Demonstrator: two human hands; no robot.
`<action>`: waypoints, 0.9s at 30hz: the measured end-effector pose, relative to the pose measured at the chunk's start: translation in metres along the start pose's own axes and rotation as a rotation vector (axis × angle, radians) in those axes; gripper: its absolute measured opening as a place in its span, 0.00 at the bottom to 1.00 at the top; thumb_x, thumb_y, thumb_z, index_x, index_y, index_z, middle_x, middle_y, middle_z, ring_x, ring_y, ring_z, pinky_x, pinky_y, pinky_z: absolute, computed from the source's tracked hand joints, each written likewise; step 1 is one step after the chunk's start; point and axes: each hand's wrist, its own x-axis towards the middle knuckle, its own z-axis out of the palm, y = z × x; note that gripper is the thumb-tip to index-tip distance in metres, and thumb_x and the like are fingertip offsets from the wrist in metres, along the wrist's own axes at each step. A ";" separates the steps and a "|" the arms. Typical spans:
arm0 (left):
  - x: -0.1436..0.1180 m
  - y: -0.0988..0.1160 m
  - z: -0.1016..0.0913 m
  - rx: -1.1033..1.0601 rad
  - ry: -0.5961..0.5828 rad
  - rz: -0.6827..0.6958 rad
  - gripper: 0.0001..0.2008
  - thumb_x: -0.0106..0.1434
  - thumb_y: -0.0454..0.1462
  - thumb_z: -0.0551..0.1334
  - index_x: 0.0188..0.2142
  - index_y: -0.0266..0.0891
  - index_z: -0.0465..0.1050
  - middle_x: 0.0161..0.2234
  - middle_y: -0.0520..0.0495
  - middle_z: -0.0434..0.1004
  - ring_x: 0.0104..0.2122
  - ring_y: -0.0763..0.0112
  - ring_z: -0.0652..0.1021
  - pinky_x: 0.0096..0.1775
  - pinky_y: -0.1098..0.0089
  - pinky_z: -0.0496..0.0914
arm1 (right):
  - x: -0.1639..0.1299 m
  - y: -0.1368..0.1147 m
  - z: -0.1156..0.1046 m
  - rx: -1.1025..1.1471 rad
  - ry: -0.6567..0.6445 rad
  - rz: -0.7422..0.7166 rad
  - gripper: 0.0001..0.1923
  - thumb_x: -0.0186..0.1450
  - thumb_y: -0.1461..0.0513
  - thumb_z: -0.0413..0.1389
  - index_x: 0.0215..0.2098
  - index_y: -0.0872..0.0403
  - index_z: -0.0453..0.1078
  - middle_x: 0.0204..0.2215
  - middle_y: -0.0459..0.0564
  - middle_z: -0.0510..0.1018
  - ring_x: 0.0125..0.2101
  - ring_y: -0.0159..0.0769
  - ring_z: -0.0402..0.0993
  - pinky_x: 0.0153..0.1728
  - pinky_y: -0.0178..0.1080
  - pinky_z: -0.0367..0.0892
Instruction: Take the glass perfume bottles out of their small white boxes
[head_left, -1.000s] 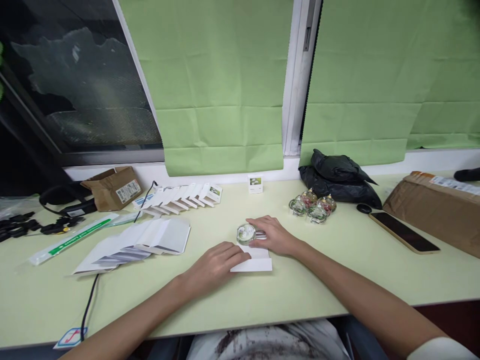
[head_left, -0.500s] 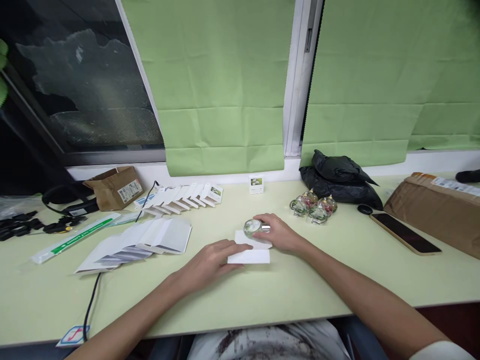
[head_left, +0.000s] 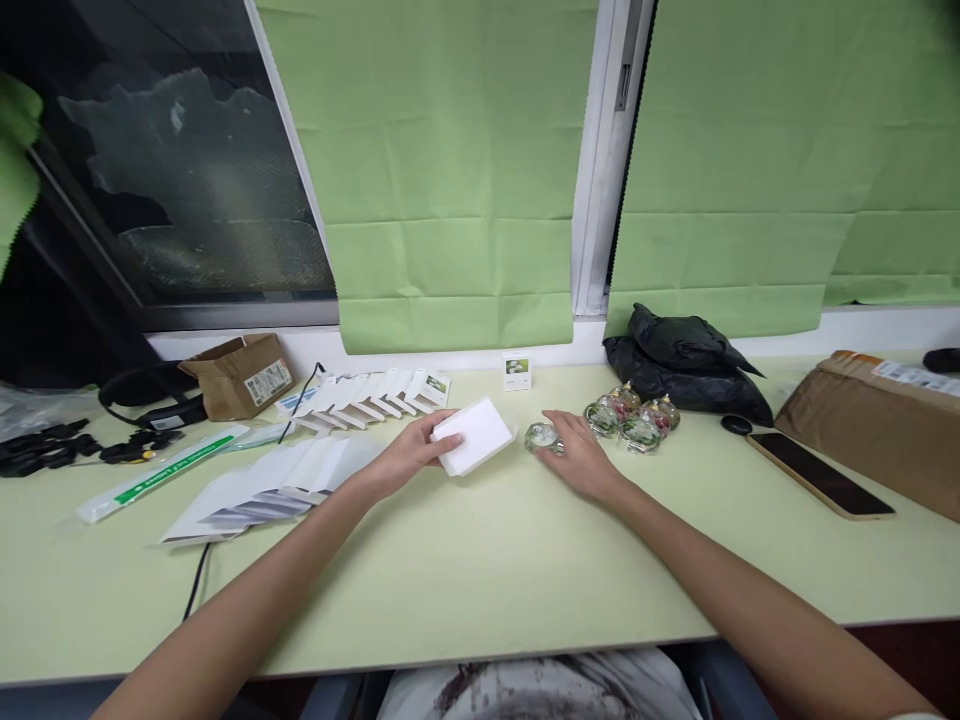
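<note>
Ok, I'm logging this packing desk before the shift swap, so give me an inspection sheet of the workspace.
Surface: pale green table, bare at the front.
Job's things: small white box; round glass bottle lying beside it.
Clutter: fanned flat cartons, row of small boxes, three more bottles, black bag, phone, brown parcels.
Grippers: left hand holds the white box; right hand touches the bottle.
Cables: black cable over the front edge.
Surroundings: green blinds, dark window.

Two bare forearms stretched forward, converging. Left hand [head_left: 405,457] palm down, fingers curled in a grip. Right hand [head_left: 581,458] palm down, fingers loosely bent, thumb inward.
</note>
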 end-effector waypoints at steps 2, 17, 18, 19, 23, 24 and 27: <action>0.005 -0.001 0.008 -0.164 -0.018 -0.032 0.34 0.64 0.50 0.71 0.65 0.44 0.69 0.57 0.40 0.77 0.48 0.60 0.80 0.45 0.65 0.76 | -0.002 -0.014 -0.004 0.089 0.031 -0.101 0.30 0.70 0.59 0.56 0.69 0.46 0.60 0.65 0.54 0.69 0.66 0.50 0.58 0.66 0.54 0.57; -0.007 -0.015 0.048 -0.078 -0.214 -0.099 0.33 0.72 0.62 0.51 0.53 0.40 0.80 0.52 0.41 0.81 0.51 0.56 0.77 0.51 0.63 0.69 | -0.009 -0.044 0.005 0.676 -0.059 0.036 0.21 0.61 0.49 0.69 0.44 0.49 0.69 0.38 0.44 0.72 0.39 0.39 0.68 0.41 0.39 0.65; -0.008 -0.016 0.047 -0.119 -0.249 -0.123 0.37 0.71 0.64 0.48 0.53 0.40 0.80 0.52 0.41 0.81 0.52 0.55 0.77 0.53 0.62 0.68 | -0.008 -0.045 0.005 0.675 -0.053 0.043 0.21 0.61 0.49 0.69 0.44 0.50 0.70 0.38 0.45 0.72 0.39 0.39 0.68 0.40 0.39 0.65; -0.008 -0.016 0.047 -0.151 -0.279 -0.141 0.38 0.70 0.65 0.48 0.53 0.39 0.80 0.53 0.40 0.81 0.53 0.54 0.76 0.54 0.61 0.68 | -0.008 -0.045 0.005 0.663 -0.047 0.048 0.22 0.60 0.48 0.69 0.44 0.50 0.70 0.38 0.45 0.72 0.39 0.39 0.68 0.40 0.39 0.66; -0.010 -0.016 0.046 -0.129 -0.261 -0.187 0.29 0.68 0.59 0.62 0.50 0.36 0.81 0.51 0.38 0.82 0.55 0.50 0.76 0.55 0.60 0.67 | -0.008 -0.043 0.006 0.574 -0.053 0.051 0.22 0.59 0.46 0.69 0.43 0.50 0.74 0.40 0.47 0.70 0.40 0.40 0.68 0.41 0.41 0.67; -0.011 -0.015 0.046 -0.140 -0.241 -0.198 0.28 0.68 0.58 0.63 0.49 0.35 0.81 0.51 0.38 0.82 0.55 0.49 0.76 0.55 0.60 0.67 | -0.008 -0.042 0.006 0.563 -0.067 0.052 0.22 0.60 0.46 0.69 0.43 0.50 0.74 0.40 0.48 0.70 0.40 0.40 0.68 0.42 0.41 0.67; -0.012 -0.014 0.048 -0.245 -0.226 -0.196 0.27 0.69 0.56 0.63 0.49 0.34 0.81 0.53 0.36 0.81 0.56 0.49 0.76 0.58 0.59 0.67 | -0.008 -0.040 0.009 0.599 -0.093 0.073 0.21 0.63 0.44 0.65 0.43 0.50 0.75 0.41 0.48 0.69 0.40 0.40 0.69 0.41 0.41 0.68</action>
